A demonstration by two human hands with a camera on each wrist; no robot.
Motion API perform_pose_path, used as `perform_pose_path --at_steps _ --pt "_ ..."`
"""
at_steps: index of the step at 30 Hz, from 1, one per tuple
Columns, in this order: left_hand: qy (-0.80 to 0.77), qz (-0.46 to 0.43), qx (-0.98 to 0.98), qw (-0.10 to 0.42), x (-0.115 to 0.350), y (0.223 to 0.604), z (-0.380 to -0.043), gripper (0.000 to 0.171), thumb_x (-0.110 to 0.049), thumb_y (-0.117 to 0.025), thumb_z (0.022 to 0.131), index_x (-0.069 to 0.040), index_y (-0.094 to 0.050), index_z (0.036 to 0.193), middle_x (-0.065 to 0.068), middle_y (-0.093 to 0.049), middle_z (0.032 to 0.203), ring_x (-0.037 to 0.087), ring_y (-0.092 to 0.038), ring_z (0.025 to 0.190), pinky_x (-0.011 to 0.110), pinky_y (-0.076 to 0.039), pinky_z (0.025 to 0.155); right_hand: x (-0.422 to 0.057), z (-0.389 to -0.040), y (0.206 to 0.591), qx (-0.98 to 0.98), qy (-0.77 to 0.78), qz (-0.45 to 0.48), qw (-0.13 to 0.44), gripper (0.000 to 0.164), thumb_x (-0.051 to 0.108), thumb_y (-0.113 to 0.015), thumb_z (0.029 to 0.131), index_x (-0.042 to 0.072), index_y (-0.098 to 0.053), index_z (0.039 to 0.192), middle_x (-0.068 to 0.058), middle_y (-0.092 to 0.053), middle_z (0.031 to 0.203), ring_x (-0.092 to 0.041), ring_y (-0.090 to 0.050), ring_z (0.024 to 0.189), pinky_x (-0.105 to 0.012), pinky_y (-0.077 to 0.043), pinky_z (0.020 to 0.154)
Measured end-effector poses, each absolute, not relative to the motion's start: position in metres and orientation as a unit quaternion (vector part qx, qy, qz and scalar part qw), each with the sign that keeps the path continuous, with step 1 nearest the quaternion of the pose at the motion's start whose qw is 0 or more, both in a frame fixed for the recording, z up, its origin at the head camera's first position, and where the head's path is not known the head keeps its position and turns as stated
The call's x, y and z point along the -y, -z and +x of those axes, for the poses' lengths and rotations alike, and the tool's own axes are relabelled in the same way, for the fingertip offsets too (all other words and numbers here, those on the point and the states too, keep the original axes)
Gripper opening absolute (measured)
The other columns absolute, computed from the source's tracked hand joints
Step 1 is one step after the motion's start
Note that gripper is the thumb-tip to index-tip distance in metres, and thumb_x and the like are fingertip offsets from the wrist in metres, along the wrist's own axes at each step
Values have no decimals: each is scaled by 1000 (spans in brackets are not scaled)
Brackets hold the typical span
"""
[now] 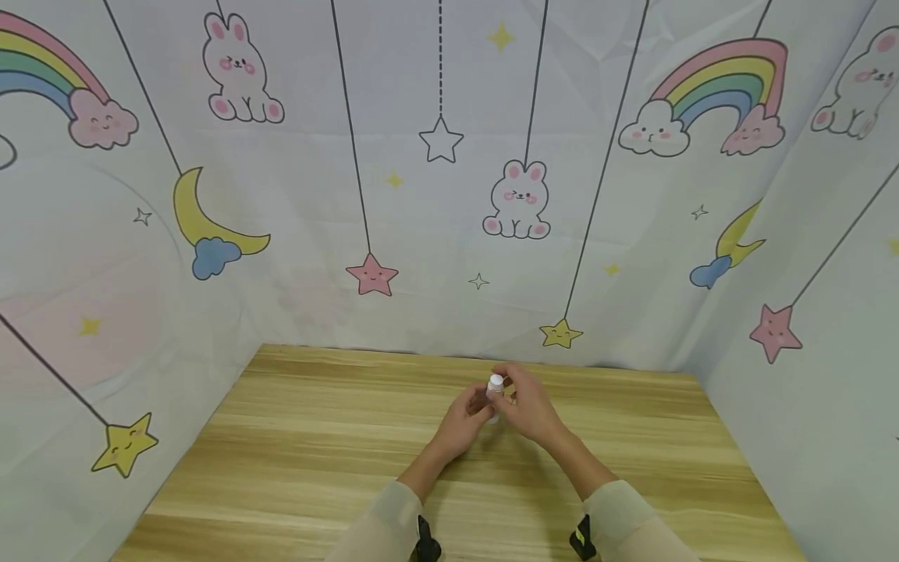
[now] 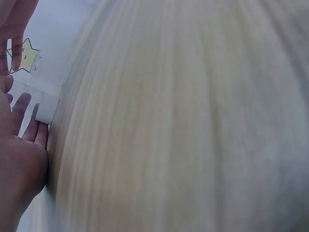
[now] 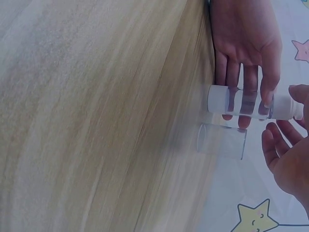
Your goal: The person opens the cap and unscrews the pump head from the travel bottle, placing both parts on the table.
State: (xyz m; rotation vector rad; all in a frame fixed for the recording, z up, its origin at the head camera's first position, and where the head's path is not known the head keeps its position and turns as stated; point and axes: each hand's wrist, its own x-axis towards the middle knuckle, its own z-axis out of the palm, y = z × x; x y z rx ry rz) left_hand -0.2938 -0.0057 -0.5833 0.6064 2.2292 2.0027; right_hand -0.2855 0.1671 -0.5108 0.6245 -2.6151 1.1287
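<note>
A small bottle (image 1: 495,383) with a clear body, a white base and a white top stands upright near the back of the table. My left hand (image 1: 460,425) holds the clear body, thumb on one side and fingers on the other. At the white top, my right hand (image 1: 531,410) pinches with thumb and forefinger, its other fingers loosely bent. The right wrist view shows the bottle's white base (image 3: 218,99) on the wood, with a clear empty cylinder (image 3: 219,141) standing beside it. Part of the right hand's grip is cut off there.
The wood-grain table (image 1: 316,468) reaches back to a white cloth (image 1: 435,312) printed with stars, rabbits and rainbows. More cloth hangs along the left and right sides. Dark straps (image 1: 426,540) show at the sleeve ends.
</note>
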Motion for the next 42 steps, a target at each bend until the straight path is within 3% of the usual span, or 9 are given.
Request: perform_pose_path --at_steps 6,20,29,42 --pt "-653 202 -729 40 6 583 -294 36 -25 -61 110 -11 -57 143 10 -60 150 32 -53 143 48 -44 119 -164 -287 511 893 -386 201 117 39 17 -79 98 4 -64 131 -7 -68 117 -24 -65 106 -41 -58 81" --pt "-658 193 -727 38 5 582 -293 34 -24 -62 110 -12 -59 141 8 -64 145 29 -57 139 48 -45 118 -164 -288 512 895 -398 167 110 24 18 -80 96 11 -64 112 -2 -63 104 -20 -62 97 -36 -56 78" --pt "-667 203 -716 34 5 577 -290 36 -20 -60 110 -7 -57 144 14 -63 146 34 -58 138 53 -45 117 -165 -288 511 899 -383 182 113 22 14 -79 98 10 -64 113 -2 -64 105 -20 -63 98 -35 -55 77" --pt "-650 194 -734 39 5 581 -292 36 -25 -61 110 -12 -58 143 7 -64 146 29 -59 136 48 -47 116 -166 -287 511 900 -374 197 106 19 10 -76 100 8 -65 115 -3 -65 109 -20 -65 101 -35 -56 78"
